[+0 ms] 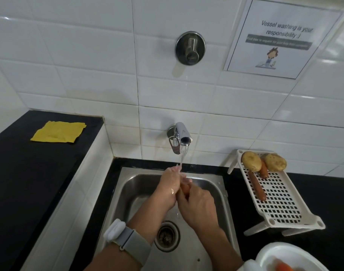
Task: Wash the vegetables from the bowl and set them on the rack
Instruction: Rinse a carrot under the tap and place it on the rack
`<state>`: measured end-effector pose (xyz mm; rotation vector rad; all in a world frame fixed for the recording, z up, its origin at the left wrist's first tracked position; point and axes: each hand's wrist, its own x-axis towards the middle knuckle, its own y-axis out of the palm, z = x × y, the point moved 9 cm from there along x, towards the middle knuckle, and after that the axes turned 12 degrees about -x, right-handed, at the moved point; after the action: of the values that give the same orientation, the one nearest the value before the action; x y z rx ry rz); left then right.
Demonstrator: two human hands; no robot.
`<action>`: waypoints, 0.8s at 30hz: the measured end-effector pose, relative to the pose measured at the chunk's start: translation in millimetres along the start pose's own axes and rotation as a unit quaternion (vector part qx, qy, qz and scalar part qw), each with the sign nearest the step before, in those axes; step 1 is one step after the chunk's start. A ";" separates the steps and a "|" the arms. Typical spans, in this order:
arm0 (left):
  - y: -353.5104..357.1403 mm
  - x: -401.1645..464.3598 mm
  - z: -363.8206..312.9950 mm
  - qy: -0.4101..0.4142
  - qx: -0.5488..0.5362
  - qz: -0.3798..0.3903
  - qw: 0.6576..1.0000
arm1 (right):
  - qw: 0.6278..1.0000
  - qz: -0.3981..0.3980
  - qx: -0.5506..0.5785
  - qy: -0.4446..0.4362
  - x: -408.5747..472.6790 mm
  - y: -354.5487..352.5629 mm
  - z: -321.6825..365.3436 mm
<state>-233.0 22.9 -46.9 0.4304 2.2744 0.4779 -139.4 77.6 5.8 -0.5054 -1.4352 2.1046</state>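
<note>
An orange carrot (185,189), lying near-to-far, was clasped by both the left hand (168,189) and right hand (197,207) under the tap stream, the white slotted plastic rack (278,200) waiting right, nearer the right hand.

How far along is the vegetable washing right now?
Done: two potatoes and two carrots lie on the rack. In hand: both hands hold a carrot under the running tap. Left: something orange-red remains in the bowl.

Bare forearms, grey wristband (135,243), white module, perhaps tracker
</note>
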 end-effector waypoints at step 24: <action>-5.5 10.3 15.9 -0.083 -0.098 0.008 0.992 | 0.989 0.099 0.080 0.079 -7.7 15.6 1.8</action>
<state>-228.8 26.0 -65.9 0.3738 2.0431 0.6431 -137.8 66.9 -8.0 -0.7588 -1.1586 2.2543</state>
